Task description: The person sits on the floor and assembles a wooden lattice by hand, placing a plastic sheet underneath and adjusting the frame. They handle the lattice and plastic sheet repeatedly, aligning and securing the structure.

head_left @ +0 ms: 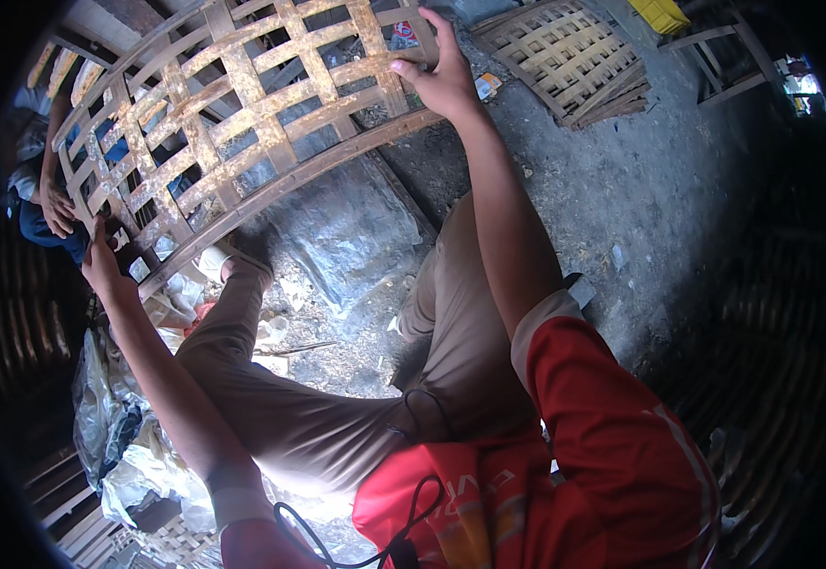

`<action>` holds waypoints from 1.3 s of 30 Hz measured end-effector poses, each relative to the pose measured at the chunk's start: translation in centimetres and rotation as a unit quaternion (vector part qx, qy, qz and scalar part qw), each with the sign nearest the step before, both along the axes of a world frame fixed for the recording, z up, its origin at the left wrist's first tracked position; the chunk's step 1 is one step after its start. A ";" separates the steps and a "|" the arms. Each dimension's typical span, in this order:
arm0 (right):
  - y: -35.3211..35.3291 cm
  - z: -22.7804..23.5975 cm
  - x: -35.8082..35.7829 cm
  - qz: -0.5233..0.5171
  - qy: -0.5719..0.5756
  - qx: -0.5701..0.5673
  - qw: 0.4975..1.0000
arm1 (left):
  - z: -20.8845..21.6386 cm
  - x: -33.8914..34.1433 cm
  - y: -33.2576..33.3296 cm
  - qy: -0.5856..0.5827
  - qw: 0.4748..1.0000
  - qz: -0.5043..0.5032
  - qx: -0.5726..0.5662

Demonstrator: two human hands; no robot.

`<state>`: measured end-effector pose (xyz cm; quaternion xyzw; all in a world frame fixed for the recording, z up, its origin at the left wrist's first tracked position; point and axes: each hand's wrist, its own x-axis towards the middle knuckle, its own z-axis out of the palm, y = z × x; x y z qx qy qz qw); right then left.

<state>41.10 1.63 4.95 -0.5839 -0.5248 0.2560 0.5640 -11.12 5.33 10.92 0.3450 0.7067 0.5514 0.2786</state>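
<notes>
A woven bamboo rack (233, 115), with wide lattice gaps and pale, flaky patches on its strips, is held up in front of me, tilted. My left hand (105, 264) grips its lower left corner, the fingers partly hidden behind the edge. At the opposite end, my right hand (443, 83) clasps the right edge, thumb on the near face and a finger stretched along the rim. Close to the rack's left side is another person's hand (55, 206), apart from mine; whether it touches the rack I cannot tell.
Similar woven racks (564, 59) lie stacked on the floor at the far right, near a yellow object (660, 13) and a wooden frame (730, 55). A grey plastic sheet (342, 223) covers the floor between my legs. Crumpled plastic bags (143, 465) are heaped at my left.
</notes>
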 end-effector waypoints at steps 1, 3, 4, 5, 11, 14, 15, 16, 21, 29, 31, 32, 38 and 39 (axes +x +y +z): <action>0.4 -0.3 0.2 -0.009 0.013 -0.003 1.000 | 0.0 0.1 0.1 0.002 1.000 -0.001 0.001; 1.0 -1.0 0.4 -0.033 -0.002 -0.001 0.999 | 0.1 0.5 0.1 0.005 1.000 -0.002 0.008; 1.2 -1.5 0.5 -0.050 -0.029 0.003 0.998 | 0.0 0.9 0.1 0.006 1.000 -0.003 0.013; 1.4 -1.9 0.7 -0.067 -0.056 0.007 0.996 | 0.0 1.3 0.2 0.008 1.000 -0.003 0.018; 1.0 -2.1 0.4 -0.081 -0.115 0.066 0.988 | -0.1 1.1 0.1 -0.014 0.999 -0.029 0.028; 1.5 -2.0 0.1 -0.097 -0.040 -0.005 0.994 | -0.2 0.3 0.0 -0.010 1.000 -0.022 0.018; 1.5 -1.8 0.1 -0.114 -0.029 -0.017 0.993 | -0.1 0.4 0.0 -0.015 1.000 -0.023 0.012; 1.6 -1.5 0.0 -0.130 -0.018 -0.028 0.991 | -0.1 0.5 0.0 -0.020 0.999 -0.025 0.005; -0.3 0.0 -1.9 -0.152 -0.108 -0.022 0.982 | 0.0 1.3 -0.4 -0.004 0.999 -0.023 0.027; 0.5 0.3 -1.2 -0.164 -0.024 -0.101 0.981 | -0.1 1.1 -0.4 0.033 0.999 -0.015 0.024; 1.5 -1.0 -0.2 -0.207 -0.036 -0.068 0.975 | 0.2 2.3 -0.6 0.024 0.999 -0.014 0.036; 1.9 -1.8 0.4 -0.230 -0.043 -0.051 0.971 | 0.4 3.0 -0.7 0.018 0.999 -0.015 0.042; -0.1 0.6 -2.0 -0.245 -0.050 -0.026 0.968 | 1.6 4.7 -2.0 0.012 0.995 -0.019 0.095; -0.1 0.8 -2.0 -0.253 -0.021 -0.039 0.966 | 1.6 4.6 -2.0 0.012 0.995 -0.019 0.095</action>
